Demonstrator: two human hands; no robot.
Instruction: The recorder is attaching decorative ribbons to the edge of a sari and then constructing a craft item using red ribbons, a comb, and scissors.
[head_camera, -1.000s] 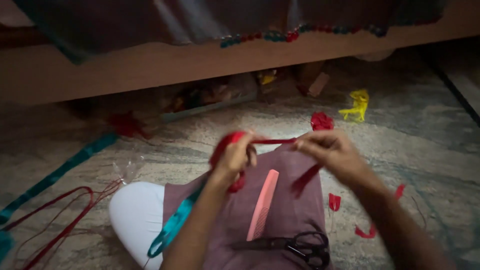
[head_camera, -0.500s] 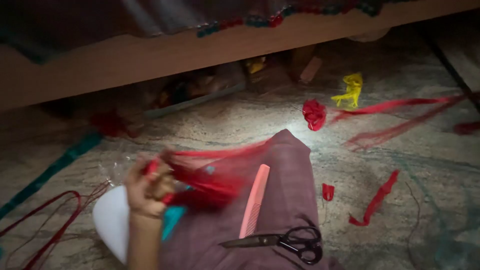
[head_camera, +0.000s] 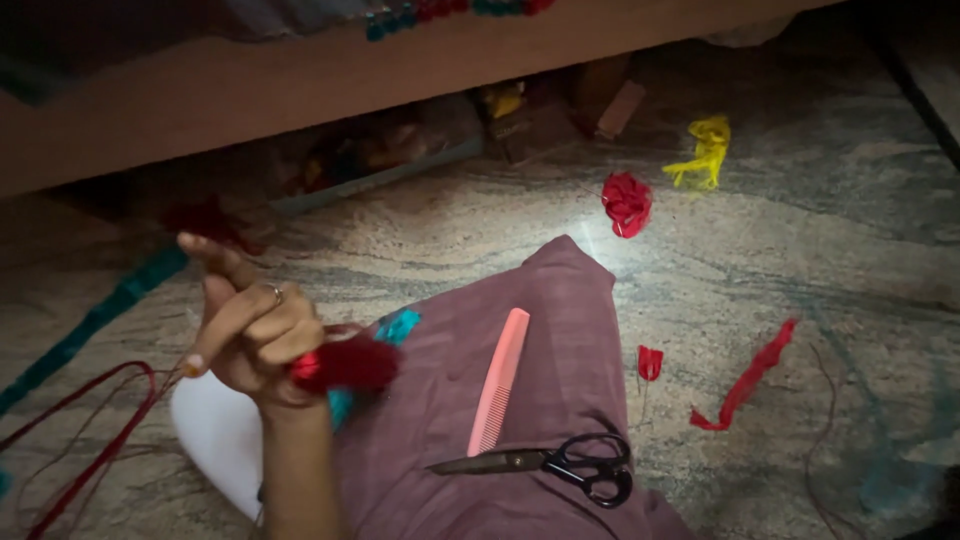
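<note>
My left hand (head_camera: 252, 335) is raised at the left, its fingers closed around a red ribbon bundle (head_camera: 345, 363) that sticks out to the right of the palm. A teal ribbon (head_camera: 395, 330) lies just behind the bundle on my maroon-clad leg (head_camera: 560, 300). On the same leg rest a pink comb (head_camera: 499, 381) and black-handled scissors (head_camera: 560, 462). My right hand is out of view.
A red ribbon flower (head_camera: 627, 203), a yellow ribbon piece (head_camera: 705, 150) and red ribbon scraps (head_camera: 748, 377) lie on the stone floor. A wooden bed frame (head_camera: 300, 85) spans the top. Red cords (head_camera: 90, 430) and a teal strip (head_camera: 90, 320) lie at left.
My right hand, which held the red ribbon with the left a second ago, has left the view. The long ribbon stretched to the right is gone; the left hand now holds a compact bundle.
</note>
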